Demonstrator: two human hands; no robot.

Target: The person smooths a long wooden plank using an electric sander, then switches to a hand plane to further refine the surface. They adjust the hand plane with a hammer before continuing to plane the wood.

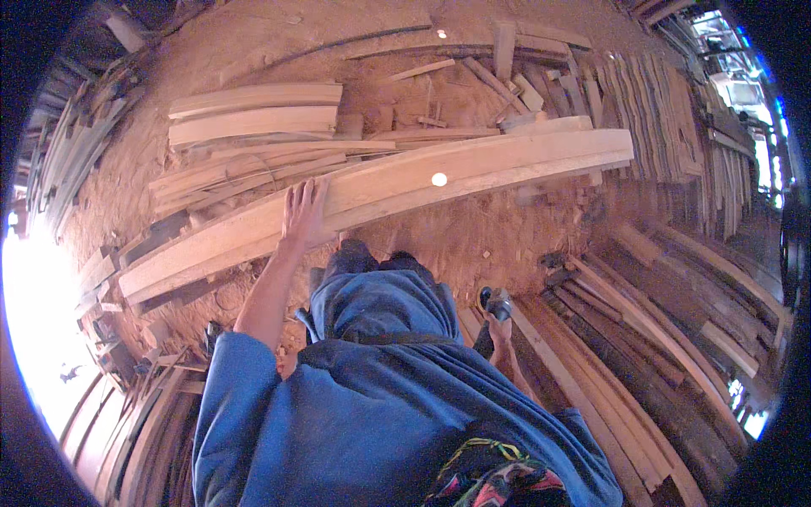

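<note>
A long, thick timber plank (pixel 498 163) lies crosswise in front of me, rising from lower left to upper right. Its pale face carries a small round spot of light near the middle. My left hand (pixel 302 213) rests flat on the plank left of centre, fingers stretched toward its far edge. Down by my right side, away from the plank, my right hand (pixel 499 328) is closed round a dark, rounded hand tool (pixel 497 302). Its exact kind is too small to make out.
Behind the plank lie a short stack of pale boards (pixel 253 122) and several thin offcuts (pixel 245 173). Long planks (pixel 591 372) spread along the right side, near my right arm. More stacked boards (pixel 152 431) stand at lower left. Reddish sawdust-like ground (pixel 473 232) shows between them.
</note>
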